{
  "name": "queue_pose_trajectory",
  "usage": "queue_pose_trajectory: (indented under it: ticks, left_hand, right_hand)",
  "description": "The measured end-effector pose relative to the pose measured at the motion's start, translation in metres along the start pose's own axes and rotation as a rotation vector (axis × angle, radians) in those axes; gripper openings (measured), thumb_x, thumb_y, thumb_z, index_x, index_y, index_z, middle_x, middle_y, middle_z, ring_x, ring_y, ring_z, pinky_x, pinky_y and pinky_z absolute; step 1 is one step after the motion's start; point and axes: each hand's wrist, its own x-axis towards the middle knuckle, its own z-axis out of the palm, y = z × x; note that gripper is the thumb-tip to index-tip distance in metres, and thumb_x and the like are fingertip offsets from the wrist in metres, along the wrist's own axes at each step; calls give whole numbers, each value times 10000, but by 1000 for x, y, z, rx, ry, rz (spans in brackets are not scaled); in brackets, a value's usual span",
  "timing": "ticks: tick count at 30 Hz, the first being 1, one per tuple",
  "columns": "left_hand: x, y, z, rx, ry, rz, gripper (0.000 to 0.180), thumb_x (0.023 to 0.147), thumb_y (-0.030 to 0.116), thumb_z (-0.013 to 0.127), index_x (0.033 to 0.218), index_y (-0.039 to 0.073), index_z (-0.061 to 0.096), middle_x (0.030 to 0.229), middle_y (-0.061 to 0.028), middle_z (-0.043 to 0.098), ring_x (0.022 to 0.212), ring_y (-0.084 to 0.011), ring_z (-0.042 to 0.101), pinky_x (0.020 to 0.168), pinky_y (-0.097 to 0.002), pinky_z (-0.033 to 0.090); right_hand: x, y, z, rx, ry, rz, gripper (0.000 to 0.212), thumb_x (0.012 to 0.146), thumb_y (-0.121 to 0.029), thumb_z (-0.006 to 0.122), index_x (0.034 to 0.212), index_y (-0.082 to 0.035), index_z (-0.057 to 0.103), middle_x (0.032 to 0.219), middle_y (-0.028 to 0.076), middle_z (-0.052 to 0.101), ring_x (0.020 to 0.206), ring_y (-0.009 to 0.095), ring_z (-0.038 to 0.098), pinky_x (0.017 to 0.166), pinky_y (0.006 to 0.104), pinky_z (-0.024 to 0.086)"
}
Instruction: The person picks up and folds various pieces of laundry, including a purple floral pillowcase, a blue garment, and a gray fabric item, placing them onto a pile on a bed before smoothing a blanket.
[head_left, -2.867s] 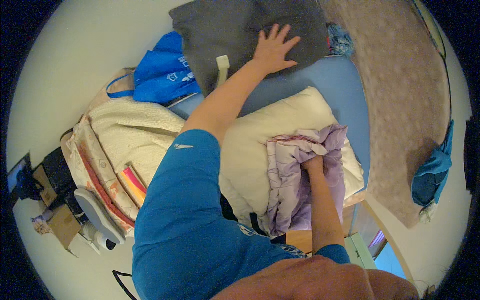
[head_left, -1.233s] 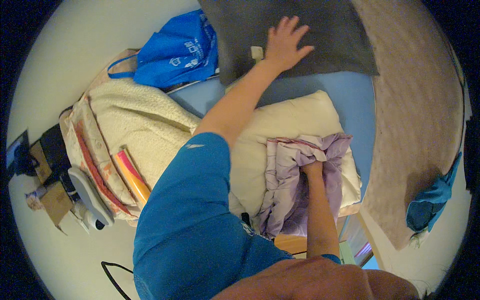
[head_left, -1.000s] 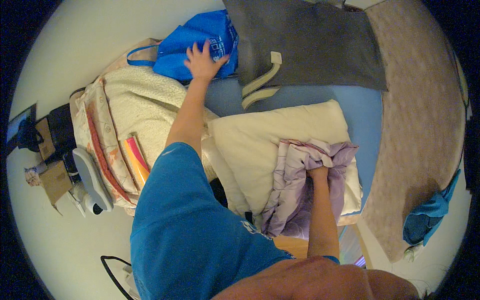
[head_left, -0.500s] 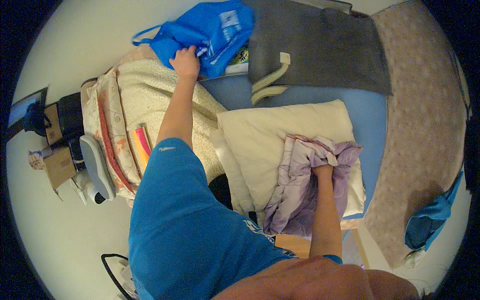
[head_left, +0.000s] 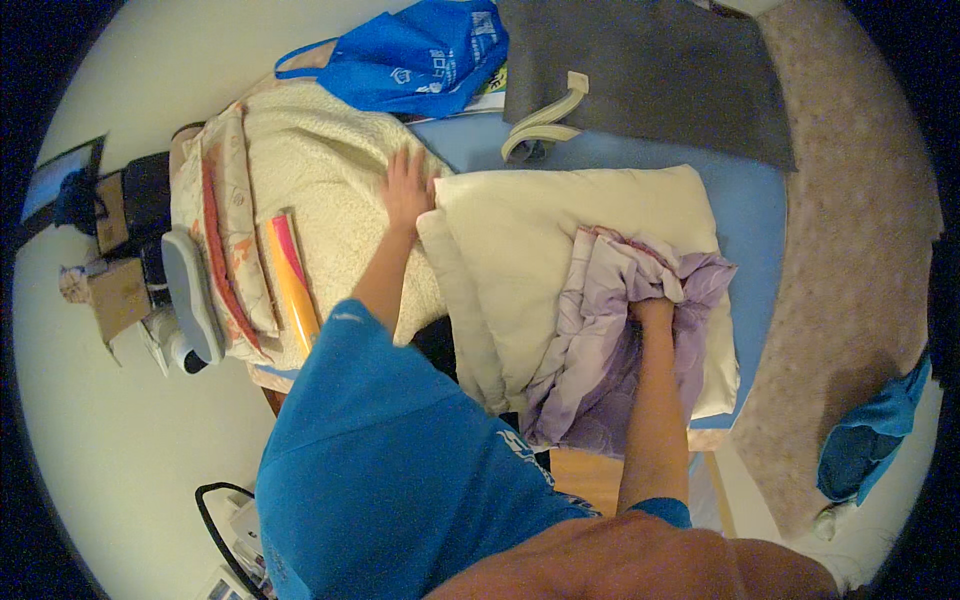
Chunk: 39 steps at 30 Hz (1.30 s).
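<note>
Nearest the person, the right hand (head_left: 652, 312) is sunk into a crumpled lilac cloth (head_left: 610, 340), its fingers buried in the folds, so a clutch looks likely but whether they are closed cannot be told. That cloth lies on the near part of a cream pillow (head_left: 560, 240), and its lower end hangs off the near edge of the bed (head_left: 750, 215); one risk, as a judgement, is that a tug would drag the whole bundle over that edge toward the wooden floor strip below. The pillow itself overhangs the near side a little, so pressure from the right could tip it the same way. Further out, the left hand (head_left: 405, 188) lies flat with fingers spread on a cream knitted blanket (head_left: 320, 190), just beside the pillow's left corner; leaning hard there could push the blanket and the orange-and-pink roll (head_left: 292, 280) off the left side, where a white appliance (head_left: 190, 310) and cardboard boxes (head_left: 115, 290) crowd the floor. Open room is mainly the bare blue sheet right of the pillow. Beyond, a cream hanger (head_left: 545, 118) rests at the edge of a grey blanket (head_left: 650, 75), and a blue bag (head_left: 420, 55) fills the far-left corner.
</note>
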Motion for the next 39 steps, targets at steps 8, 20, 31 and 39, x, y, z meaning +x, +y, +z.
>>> queue_pose_trajectory:
  ticks: [8,20,31,39]
  left_hand:
    - [-224,18,-12,166,-633,-14,511,736,279,502,1207,148,354,1330,-195,42,1166,-489,75,830,-588,281]
    - [-203,20,-43,32,-894,-184,773,627,370,631,1263,355,192,1343,-147,-36,1190,-465,15,872,-591,246]
    - [-195,35,-55,-1298,-850,-406,723,721,616,340,1283,184,199,1306,-154,189,1200,-348,161,947,-465,224]
    - [-228,113,-123,-1675,-712,-489,674,663,426,597,1136,-8,391,1127,-139,452,1031,-224,447,838,-349,378]
  right_hand:
    - [25,-18,-25,483,155,-3,459,744,-357,435,1108,-77,449,1095,144,466,1026,305,424,865,368,338]
    - [40,9,-7,57,175,190,400,741,-285,456,1044,-25,450,928,200,506,861,339,487,732,395,393]
    - [-40,18,12,-13,499,303,348,738,-220,476,986,23,451,775,252,542,710,369,545,611,421,445]
    - [-165,-157,27,153,657,34,538,759,-319,482,1116,69,375,1090,289,400,1009,412,376,873,432,295]
